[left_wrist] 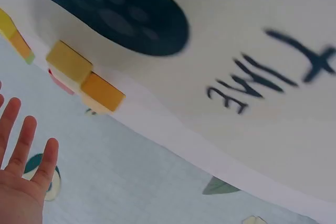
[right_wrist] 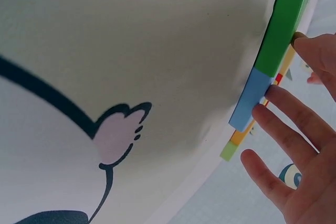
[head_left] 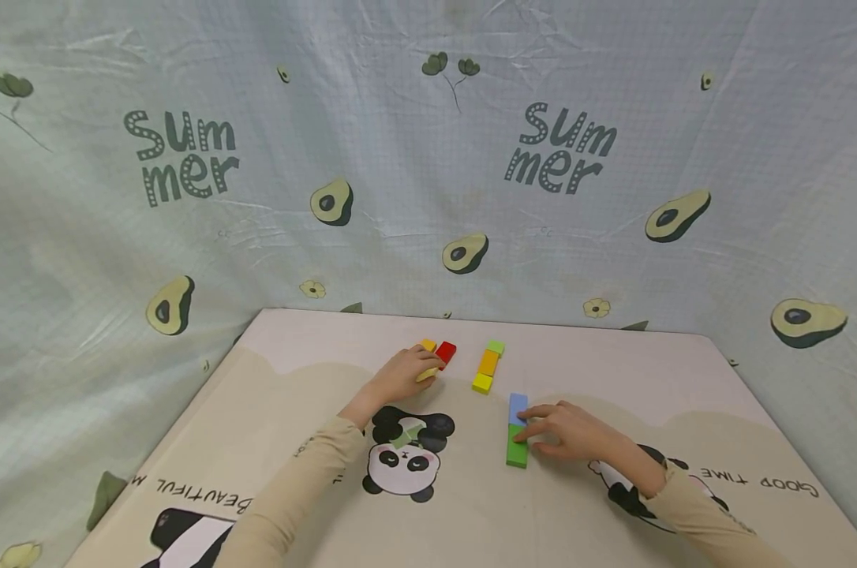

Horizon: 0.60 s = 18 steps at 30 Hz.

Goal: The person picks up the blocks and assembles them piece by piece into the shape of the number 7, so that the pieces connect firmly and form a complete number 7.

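In the head view my left hand reaches over a small group of blocks. A yellow block shows beside its fingers, with a red block and an orange block just beyond. The left wrist view shows the left hand with straight, spread fingers, near the yellow block and orange block. My right hand touches a blue block and a green block lined up end to end. Its fingertips rest against the blue block, its thumb by the green one.
Between the hands stands a row with a light green block, an orange block and a yellow block. A panda-print cloth covers the table. An avocado-print curtain hangs behind the far edge.
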### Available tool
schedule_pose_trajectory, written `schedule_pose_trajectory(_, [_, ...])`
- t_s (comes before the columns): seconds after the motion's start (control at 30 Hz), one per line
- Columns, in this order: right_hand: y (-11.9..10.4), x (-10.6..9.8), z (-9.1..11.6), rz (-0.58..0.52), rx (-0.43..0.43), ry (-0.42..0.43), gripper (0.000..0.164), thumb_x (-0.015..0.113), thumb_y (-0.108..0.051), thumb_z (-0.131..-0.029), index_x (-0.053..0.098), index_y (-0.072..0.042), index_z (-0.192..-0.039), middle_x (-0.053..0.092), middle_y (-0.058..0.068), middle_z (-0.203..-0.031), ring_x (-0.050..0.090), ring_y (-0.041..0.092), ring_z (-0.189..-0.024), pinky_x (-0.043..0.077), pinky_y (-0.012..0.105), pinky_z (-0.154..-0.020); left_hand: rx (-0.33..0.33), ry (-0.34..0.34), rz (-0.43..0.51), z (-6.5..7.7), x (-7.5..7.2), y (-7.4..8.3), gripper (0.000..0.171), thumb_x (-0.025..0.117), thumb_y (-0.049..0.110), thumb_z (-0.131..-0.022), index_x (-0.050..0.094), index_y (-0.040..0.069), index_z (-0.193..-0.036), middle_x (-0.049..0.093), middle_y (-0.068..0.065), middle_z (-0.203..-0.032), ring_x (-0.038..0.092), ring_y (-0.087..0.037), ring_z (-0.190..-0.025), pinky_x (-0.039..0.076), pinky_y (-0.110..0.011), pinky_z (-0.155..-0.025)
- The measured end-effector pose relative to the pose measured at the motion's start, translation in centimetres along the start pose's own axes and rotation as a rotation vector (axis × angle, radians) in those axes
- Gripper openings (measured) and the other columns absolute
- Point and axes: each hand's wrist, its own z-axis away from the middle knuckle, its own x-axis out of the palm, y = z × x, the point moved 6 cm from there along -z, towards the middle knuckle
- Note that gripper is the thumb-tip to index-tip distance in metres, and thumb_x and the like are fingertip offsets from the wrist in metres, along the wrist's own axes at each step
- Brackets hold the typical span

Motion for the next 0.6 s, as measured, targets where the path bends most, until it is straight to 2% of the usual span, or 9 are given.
schedule_pose_trajectory(0.33, [-0.1,0.0,0.0,0.011,-0.003,0.002,0.027,0.059,-0.022,-0.084,0.063,-0.036,-0.107,0.058,0.003,-0.121,0.054,0.021,-0.111,0.043,0.043,-0.081,-0.084,0.008,0.005,0.6,-1.1,-2.3,0.026,0.063,0.013,-0.081,0.064,0.005,-0.107,0.064,-0.008,-0.107,0.054,-0.023,-0.099,0.045,-0.037,-0.085])
schedule_pose_trajectory(0.6, [-0.1,0.0,0.1,0.022,-0.011,0.016,0.027,0.060,-0.023,-0.083,0.063,-0.035,-0.107,0.059,0.003,-0.120,0.055,0.020,-0.110,0.043,0.042,-0.080,-0.141,-0.002,0.020,0.7,-0.6,-4.3,0.028,0.063,0.016,-0.082,0.064,0.006,-0.108,0.064,-0.007,-0.109,0.054,-0.023,-0.101,0.045,-0.037,-0.088])
